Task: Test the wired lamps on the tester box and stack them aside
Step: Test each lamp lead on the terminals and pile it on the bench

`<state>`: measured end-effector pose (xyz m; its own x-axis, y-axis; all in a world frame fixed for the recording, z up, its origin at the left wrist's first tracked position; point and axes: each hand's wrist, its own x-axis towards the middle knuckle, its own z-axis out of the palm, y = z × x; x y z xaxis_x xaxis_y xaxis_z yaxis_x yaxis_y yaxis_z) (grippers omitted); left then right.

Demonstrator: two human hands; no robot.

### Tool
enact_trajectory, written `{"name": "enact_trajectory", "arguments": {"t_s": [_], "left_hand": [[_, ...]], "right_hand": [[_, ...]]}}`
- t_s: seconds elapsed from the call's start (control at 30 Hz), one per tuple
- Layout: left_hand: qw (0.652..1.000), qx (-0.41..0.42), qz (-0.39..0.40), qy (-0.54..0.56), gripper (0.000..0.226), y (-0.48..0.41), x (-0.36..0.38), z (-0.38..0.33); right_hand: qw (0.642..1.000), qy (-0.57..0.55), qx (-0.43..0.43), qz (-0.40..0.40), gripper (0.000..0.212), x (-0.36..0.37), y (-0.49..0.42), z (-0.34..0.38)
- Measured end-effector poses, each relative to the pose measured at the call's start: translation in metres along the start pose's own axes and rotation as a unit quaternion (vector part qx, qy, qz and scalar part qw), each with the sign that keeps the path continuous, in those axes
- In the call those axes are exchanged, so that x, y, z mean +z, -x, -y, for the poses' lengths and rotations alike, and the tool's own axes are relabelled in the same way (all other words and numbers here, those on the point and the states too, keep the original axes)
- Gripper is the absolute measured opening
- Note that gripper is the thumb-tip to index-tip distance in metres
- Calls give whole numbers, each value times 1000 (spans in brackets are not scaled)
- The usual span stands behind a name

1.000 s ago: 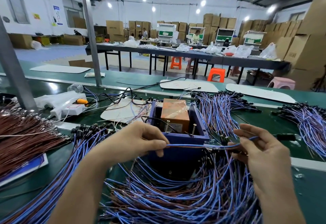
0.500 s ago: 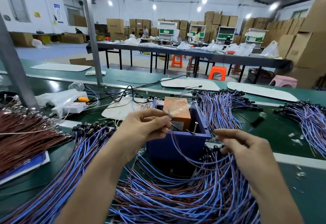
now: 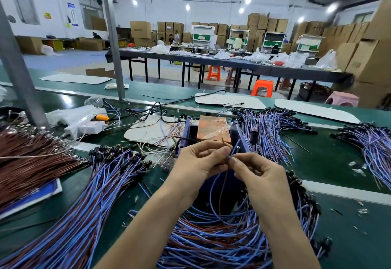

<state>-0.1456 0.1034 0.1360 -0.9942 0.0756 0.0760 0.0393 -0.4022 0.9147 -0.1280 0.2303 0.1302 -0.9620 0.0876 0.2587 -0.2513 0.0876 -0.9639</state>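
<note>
The blue tester box (image 3: 238, 135) with an orange block (image 3: 213, 128) inside stands in the middle of the green bench. Just in front of it, my left hand (image 3: 198, 164) pinches a brown wire end and my right hand (image 3: 257, 170) pinches a blue wire end (image 3: 234, 150); both wires loop down to the pile below. A black lamp head (image 3: 253, 135) hangs upright by the box's right wall. Heaps of blue and brown wired lamps (image 3: 211, 239) lie under my forearms.
More wired lamp bundles lie at the left (image 3: 101, 184), behind the box on the right (image 3: 273, 129) and at the far right (image 3: 374, 141). A brown wire heap (image 3: 27, 163) fills the left edge. A white power strip (image 3: 84, 128) and grey posts (image 3: 18, 74) stand behind.
My right hand has come in from the right to meet the left in front of the box. The two wire ends are now held apart, one in each hand, tips raised.
</note>
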Motion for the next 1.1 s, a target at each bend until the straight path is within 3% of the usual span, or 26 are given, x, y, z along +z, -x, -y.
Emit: {"name": "enact_trajectory", "arguments": {"t_s": [0.1, 0.2, 0.27, 0.33, 0.43, 0.53, 0.63, 0.93, 1.0, 1.1], "left_hand": [[1000, 0, 15, 1, 9, 0, 1, 3], [999, -17, 8, -33, 4, -1, -1, 4], [996, -32, -9, -85, 4, -3, -6, 3], [987, -41, -31, -149, 7, -5, -15, 2], [972, -44, -62, -221, 11, -10, -28, 1], [967, -57, -75, -238, 14, -12, -34, 2], [964, -63, -79, -245, 16, -14, -37, 6], [959, -39, -66, -273, 18, -14, -27, 10], [935, -7, -82, -345, 17, -13, -22, 17], [849, 72, -127, -508, 11, -11, -15, 24]], "right_hand": [[999, -30, 26, -6, 22, -2, -2, 1], [982, -164, 83, -37, 28, -4, -7, 1], [972, -197, 103, -75, 21, -8, -10, -1], [976, -153, 108, -112, 20, -16, -12, -6], [986, 69, 95, -117, 23, -30, -13, -18], [966, 224, 96, -88, 20, -31, -13, -22], [962, 244, 104, -65, 21, -25, -13, -23], [990, 130, 55, -18, 18, 0, -5, -17], [991, 121, 57, 2, 17, 9, -3, -15], [987, 150, 51, -7, 11, 19, -1, -17]]}}
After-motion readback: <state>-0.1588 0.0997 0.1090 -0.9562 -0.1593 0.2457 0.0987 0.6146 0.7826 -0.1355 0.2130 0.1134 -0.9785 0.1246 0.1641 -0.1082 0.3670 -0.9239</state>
